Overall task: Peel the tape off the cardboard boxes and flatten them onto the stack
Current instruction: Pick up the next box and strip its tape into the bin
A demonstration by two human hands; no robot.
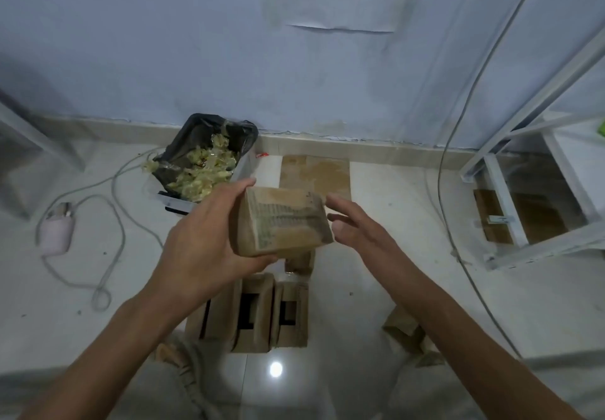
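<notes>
Cardboard box [281, 221] is held up in the air over the floor [393, 272], roughly mid-frame, tilted, w/ a printed label side facing the camera. It looks not yet flattened, and some glossy tape seems to sit on its faces, tho blur makes that hard to confirm.

Left hand [209, 239] has the grip: fingers over the box's far top edge, thumb under its near bottom edge, curled round it. Right hand [357, 226] is just beside the box's right end, fingers spread and relaxed, holding nothing; whether fingertips touch the box I cannot tell.

Step, as I judge it: start of the peel on this box. Next move calls for the right hand to find a tape end, pinch it and strip it while the left steadies the box; then collapse it.

Beyond the box, near the wall: flat cardboard stack [314, 174] on the floor, the likely drop spot. Left of that, a bin w/ black bag [203, 157] full of crumpled tape. Below the hands, a row of more boxes [255, 311] standing on the floor, pending. Cable & pink charger [55, 233] at far left; white rack frame [523, 190] at right.
</notes>
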